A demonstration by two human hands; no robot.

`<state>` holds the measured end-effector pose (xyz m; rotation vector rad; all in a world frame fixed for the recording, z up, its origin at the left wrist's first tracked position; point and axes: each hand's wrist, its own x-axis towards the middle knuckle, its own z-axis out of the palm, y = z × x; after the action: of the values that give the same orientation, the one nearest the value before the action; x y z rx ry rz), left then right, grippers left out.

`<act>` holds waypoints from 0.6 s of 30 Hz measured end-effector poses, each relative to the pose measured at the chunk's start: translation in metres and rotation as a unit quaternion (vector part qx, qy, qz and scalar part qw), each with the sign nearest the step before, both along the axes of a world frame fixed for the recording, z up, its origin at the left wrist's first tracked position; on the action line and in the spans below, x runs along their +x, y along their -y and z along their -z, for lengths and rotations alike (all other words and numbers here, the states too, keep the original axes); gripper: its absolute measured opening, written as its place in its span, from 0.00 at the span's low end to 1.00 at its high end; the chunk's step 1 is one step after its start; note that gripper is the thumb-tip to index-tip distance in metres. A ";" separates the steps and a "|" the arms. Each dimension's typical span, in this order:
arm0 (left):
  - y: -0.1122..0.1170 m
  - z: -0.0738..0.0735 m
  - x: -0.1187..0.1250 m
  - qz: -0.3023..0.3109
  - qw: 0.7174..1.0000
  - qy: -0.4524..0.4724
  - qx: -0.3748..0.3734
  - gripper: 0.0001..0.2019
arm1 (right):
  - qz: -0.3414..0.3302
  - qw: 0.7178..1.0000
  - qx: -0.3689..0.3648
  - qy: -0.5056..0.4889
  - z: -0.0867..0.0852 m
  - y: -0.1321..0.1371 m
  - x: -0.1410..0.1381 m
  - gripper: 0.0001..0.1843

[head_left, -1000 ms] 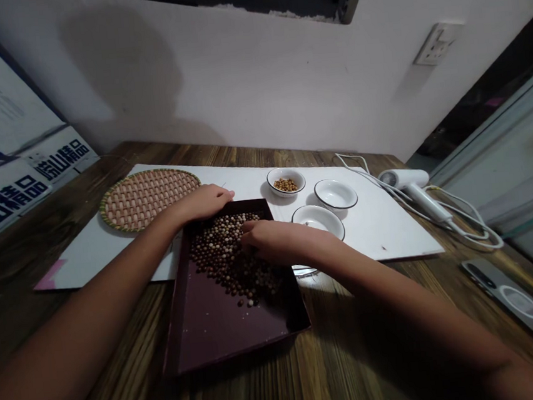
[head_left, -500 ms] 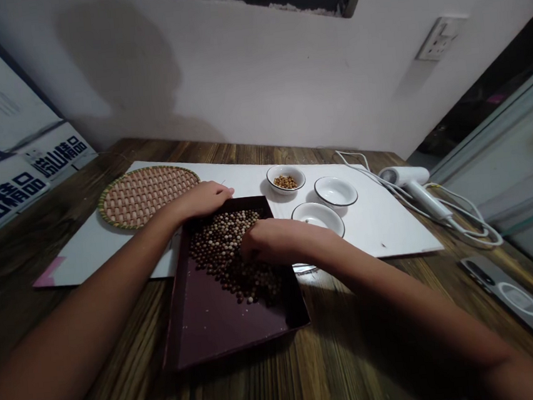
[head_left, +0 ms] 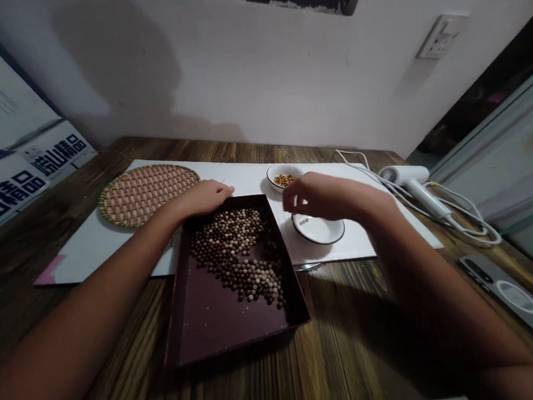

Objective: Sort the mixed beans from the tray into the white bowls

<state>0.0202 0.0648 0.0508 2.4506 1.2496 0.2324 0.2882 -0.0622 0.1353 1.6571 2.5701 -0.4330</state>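
Observation:
A dark maroon tray (head_left: pixel 212 321) lies on the wooden table with a heap of brown and pale beads (head_left: pixel 238 253) in its far half. My left hand (head_left: pixel 205 198) rests closed over the tray's far left corner. My right hand (head_left: pixel 316 196) hovers above a white bowl (head_left: pixel 319 231) to the right of the tray, fingers pinched together; what they hold is too small to see. Just behind it, a second white bowl (head_left: pixel 283 174) holds tan beads. A third bowl is hidden behind my right hand.
A round woven mat (head_left: pixel 146 193) lies at the back left on a white sheet (head_left: pixel 92 251). A white hair dryer (head_left: pixel 410 180) with its cable lies at the right, and a phone (head_left: pixel 516 301) near the right edge. The wall stands close behind.
My right hand has left the bead heap in the tray and moved right and up, over the near white bowl. My left hand has stayed on the tray's corner.

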 end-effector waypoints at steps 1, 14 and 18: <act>0.000 0.000 0.000 -0.001 1.000 -0.002 0.000 0.25 | 0.050 0.998 -0.009 0.020 -0.001 -0.002 0.012 0.11; 0.001 0.000 0.000 -0.002 1.000 0.007 -0.008 0.24 | 0.095 0.993 -0.065 0.013 -0.002 -0.001 0.026 0.17; 0.002 -0.001 0.000 -0.008 1.000 0.009 -0.016 0.24 | -0.043 0.995 -0.074 -0.057 -0.008 0.028 -0.019 0.18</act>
<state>0.0197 0.0626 0.0517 2.4080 1.2548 0.2376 0.2694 -0.0902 0.1429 1.5088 2.6044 -0.7126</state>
